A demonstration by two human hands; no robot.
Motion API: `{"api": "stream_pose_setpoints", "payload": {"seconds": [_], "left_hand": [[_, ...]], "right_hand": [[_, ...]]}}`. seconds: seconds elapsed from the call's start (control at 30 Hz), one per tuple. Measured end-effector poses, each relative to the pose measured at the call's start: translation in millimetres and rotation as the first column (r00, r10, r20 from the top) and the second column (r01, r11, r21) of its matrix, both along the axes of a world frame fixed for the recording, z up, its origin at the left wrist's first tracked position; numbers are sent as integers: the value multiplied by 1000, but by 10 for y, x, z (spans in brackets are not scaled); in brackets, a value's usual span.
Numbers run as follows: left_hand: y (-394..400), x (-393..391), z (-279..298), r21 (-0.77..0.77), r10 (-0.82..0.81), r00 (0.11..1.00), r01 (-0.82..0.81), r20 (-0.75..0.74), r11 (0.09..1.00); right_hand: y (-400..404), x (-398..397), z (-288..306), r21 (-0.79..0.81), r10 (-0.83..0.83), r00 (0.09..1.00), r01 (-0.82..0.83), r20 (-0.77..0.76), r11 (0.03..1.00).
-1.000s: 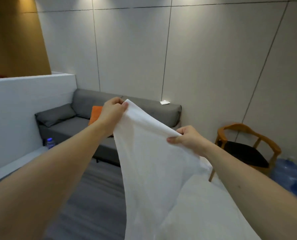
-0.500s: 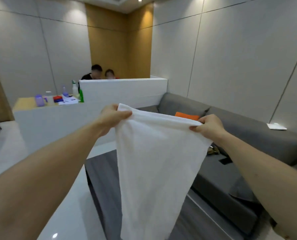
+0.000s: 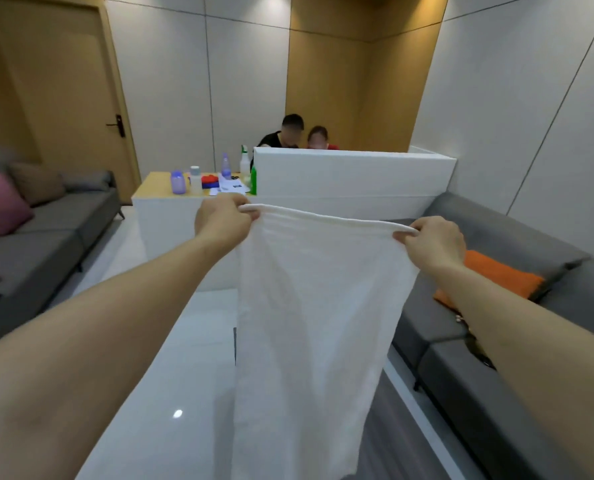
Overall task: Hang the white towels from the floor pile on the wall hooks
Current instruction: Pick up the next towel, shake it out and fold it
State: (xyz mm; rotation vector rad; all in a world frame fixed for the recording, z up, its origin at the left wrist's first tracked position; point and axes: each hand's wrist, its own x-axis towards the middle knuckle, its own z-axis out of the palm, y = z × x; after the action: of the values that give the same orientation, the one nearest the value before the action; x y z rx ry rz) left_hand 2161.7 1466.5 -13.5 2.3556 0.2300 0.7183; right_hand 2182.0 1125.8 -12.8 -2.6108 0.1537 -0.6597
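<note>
White terry-cloth towel [image 3: 309,306] hung at centre, its top hem stretched between both hands: left hand [image 3: 223,221] pinching the ten-o'clock corner, right hand [image 3: 434,242] the two-o'clock corner. No wall hooks showed; a loosened pinch would probably drop it onto the glossy floor [image 3: 171,393].

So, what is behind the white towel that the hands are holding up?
Behind the towel you can see the white counter above it and glossy floor beside it. The counter's lower front and the floor directly behind are covered.
</note>
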Motion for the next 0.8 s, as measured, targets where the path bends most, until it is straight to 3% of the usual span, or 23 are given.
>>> {"api": "stream_pose_setpoints", "payload": {"seconds": [0.27,0.43,0.8], "left_hand": [[-345,-95,39,67,84,992,-91,93,994],[-822,-860,-538,-6,121,993,-120,12,993],[-1822,-2997,-2648,-60,155,889,-200,-431,978]], "right_hand": [[-371,65,-87,3,95,989,-96,114,995],[-930,-509,-721,45,212,970,-218,118,975],[-1772,-2285,-2710,55,258,921,-253,-293,966]]}}
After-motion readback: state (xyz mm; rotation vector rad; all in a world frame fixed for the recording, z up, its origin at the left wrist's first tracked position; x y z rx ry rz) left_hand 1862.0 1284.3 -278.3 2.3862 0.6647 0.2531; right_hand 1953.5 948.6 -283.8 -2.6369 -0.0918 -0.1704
